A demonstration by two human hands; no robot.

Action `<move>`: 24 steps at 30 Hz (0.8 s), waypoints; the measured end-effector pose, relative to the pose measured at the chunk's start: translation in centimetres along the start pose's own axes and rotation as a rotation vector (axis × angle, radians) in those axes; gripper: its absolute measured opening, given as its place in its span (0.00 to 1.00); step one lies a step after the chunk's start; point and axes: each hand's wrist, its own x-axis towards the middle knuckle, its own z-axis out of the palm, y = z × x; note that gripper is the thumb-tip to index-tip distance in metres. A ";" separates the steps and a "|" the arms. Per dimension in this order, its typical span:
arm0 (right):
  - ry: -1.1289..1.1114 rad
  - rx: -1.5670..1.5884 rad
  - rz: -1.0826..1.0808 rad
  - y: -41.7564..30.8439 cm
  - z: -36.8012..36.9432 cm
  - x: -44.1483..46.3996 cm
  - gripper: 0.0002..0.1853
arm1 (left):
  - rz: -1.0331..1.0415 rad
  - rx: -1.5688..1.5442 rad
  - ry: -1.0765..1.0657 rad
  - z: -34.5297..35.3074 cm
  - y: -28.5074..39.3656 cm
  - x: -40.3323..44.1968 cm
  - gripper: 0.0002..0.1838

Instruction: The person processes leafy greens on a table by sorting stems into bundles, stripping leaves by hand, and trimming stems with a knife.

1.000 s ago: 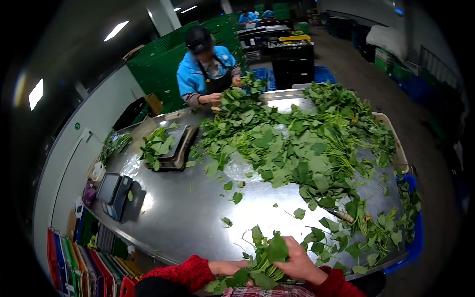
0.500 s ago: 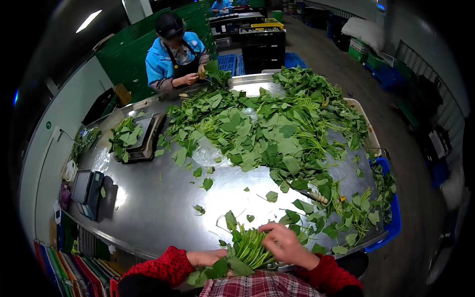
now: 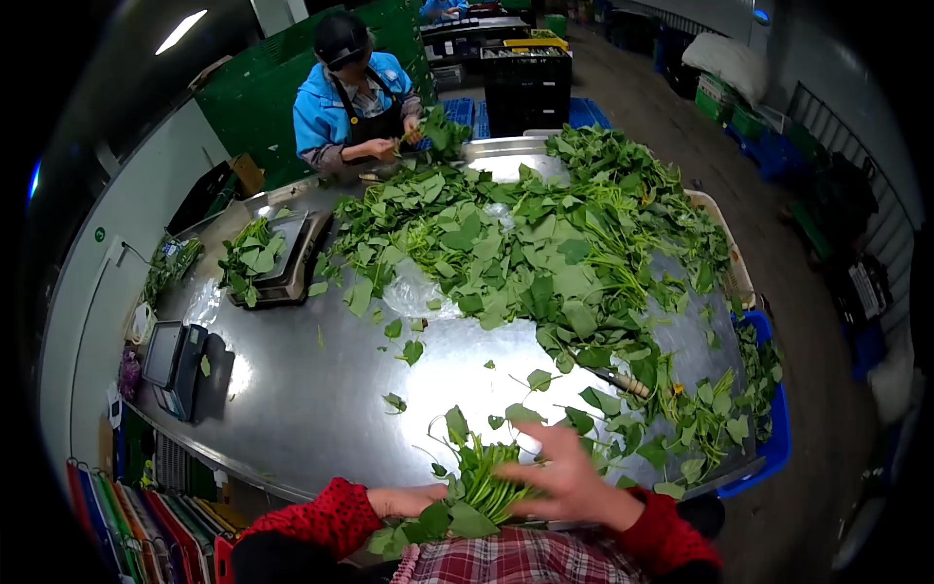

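Note:
A bunch of leafy greens (image 3: 484, 477) with pale green stems lies at the table's near edge, against my plaid apron. My left hand (image 3: 407, 500) grips it from the left, its fingers partly hidden under the leaves. At the right side of the stems is my right hand (image 3: 569, 479), fingers spread and slightly blurred, holding nothing. A knife (image 3: 621, 381) with a light handle lies among loose leaves beyond my right hand. The large pile of greens (image 3: 525, 253) covers the far middle and right of the metal table (image 3: 302, 399).
A scale (image 3: 292, 258) carrying greens and a dark display unit (image 3: 173, 368) stand on the left. Clear plastic (image 3: 413, 292) lies by the pile. A blue crate (image 3: 775, 428) is at the right edge. Across the table a co-worker (image 3: 352, 107) handles greens.
My right hand has opened its fingers and spread them beside the stems. My left hand keeps its place on the bunch. The co-worker's hands have moved apart slightly, and the view has shifted a little.

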 end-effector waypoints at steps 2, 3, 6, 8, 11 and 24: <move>-0.132 -0.012 -0.053 -1.5 3.1 -0.9 0.12 | -0.040 -0.008 -0.029 0.3 0.3 0.2 0.24; -0.054 -0.091 -0.090 -0.2 4.6 -1.3 0.07 | 0.008 0.049 -0.052 0.9 1.3 0.3 0.24; 0.079 -0.313 0.173 3.5 3.8 -1.7 0.06 | -0.027 -0.006 -0.079 1.8 4.2 -0.1 0.34; 0.493 0.130 0.542 3.3 0.3 0.3 0.05 | 0.038 -0.015 -0.068 0.5 3.3 -0.1 0.37; 0.217 -0.137 0.060 1.6 0.9 -0.7 0.13 | 0.056 -0.145 0.014 1.5 2.1 0.2 0.38; 0.533 -0.175 0.445 5.9 -0.4 -2.0 0.08 | -0.021 0.004 0.057 2.5 4.5 -0.7 0.33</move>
